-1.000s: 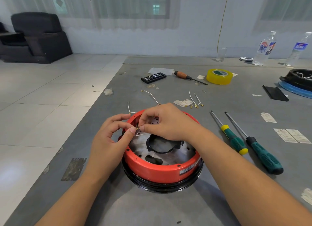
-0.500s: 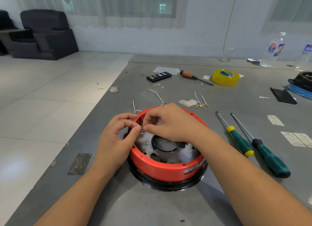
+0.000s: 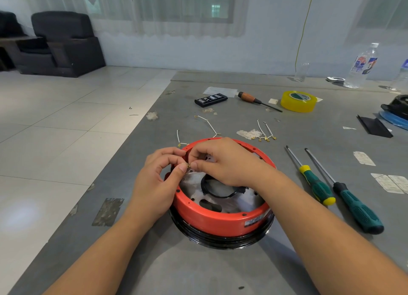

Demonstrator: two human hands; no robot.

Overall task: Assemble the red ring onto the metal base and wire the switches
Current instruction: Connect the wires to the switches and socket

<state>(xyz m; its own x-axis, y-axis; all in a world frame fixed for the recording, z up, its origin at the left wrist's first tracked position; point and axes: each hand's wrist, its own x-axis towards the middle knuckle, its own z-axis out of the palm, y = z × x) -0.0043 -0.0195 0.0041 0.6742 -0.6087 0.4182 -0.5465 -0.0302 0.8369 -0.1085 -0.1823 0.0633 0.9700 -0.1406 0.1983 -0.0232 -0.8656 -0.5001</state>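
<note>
red ring (image 3: 220, 219) sits on the metal base (image 3: 223, 201) mid-counter (image 3: 198, 268), both hands at its far-left inner wall, left hand (image 3: 159, 184) and right hand (image 3: 223, 162) fingers pinching a tiny brass wire terminal (image 3: 188, 166), probably steadying it to push onto a switch.

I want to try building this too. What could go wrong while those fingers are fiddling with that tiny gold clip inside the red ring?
The gold clip is tiny, pinched between the left hand and right hand; it could slip down into the holes of the metal base. The loose wires behind the red ring might get knocked off the table.
</note>
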